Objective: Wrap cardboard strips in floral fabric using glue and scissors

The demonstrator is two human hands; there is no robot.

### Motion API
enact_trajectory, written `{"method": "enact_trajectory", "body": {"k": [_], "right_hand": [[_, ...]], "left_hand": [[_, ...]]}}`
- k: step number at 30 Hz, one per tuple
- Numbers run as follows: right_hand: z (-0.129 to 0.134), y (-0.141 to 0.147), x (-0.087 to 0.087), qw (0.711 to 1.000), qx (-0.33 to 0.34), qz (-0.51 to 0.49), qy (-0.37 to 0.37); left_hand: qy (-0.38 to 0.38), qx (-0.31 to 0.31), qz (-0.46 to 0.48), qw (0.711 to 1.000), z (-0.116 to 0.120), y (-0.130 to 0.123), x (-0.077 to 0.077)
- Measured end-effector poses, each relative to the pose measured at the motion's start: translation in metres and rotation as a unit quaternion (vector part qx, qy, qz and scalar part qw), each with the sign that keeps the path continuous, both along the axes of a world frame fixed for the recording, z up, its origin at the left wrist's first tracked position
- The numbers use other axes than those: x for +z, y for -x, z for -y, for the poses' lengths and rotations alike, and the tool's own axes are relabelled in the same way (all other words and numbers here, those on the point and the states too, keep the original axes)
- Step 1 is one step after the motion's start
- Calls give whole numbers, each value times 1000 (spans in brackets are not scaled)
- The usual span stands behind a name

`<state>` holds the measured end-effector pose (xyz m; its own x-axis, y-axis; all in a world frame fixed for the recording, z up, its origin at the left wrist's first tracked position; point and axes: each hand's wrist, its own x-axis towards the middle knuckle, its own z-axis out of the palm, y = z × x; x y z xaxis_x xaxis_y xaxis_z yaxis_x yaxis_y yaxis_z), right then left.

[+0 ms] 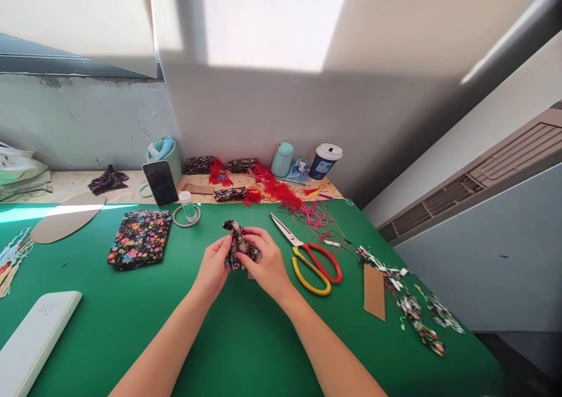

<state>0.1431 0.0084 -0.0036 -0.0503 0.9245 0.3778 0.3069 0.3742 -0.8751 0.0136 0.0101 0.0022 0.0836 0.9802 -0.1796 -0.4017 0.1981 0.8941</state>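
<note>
A small piece of black floral fabric [237,240] is bunched up between my two hands above the green mat [246,344]. My left hand [213,263] pinches its left side with thumb and fingers. From the right, my right hand [267,263] grips the same fabric, its fingers curled over the top and the thumb in front. Part of the cloth is hidden behind my fingers. To the right lie scissors [307,253] with one red and one yellow handle, their blades slightly apart. Left of my hands rests a folded stack of floral cloth [139,239].
A cardboard piece [374,293] and fabric scraps [417,321] lie at the right. Red threads [281,192], a mint bottle [282,160] and a lidded cup [325,161] are at the back. A phone [160,184] leans near a small jar [188,206]. A white device [39,332] sits front left.
</note>
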Motion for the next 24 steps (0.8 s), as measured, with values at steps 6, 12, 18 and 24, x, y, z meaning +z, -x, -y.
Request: {"method": "enact_trajectory", "body": {"k": [6, 12, 18, 24], "right_hand": [[-10, -17, 1, 992, -52, -89, 74], [-21, -41, 7, 981, -109, -143, 69], [-26, -52, 11, 967, -159, -190, 56], [-29, -57, 9, 963, -173, -203, 46]], "left_hand": [[-79, 35, -131, 988, -10, 11, -10], [-148, 87, -284, 943, -23, 37, 1], [-196, 110, -377, 899, -27, 59, 6], [-253, 156, -433, 851, -28, 65, 2]]}}
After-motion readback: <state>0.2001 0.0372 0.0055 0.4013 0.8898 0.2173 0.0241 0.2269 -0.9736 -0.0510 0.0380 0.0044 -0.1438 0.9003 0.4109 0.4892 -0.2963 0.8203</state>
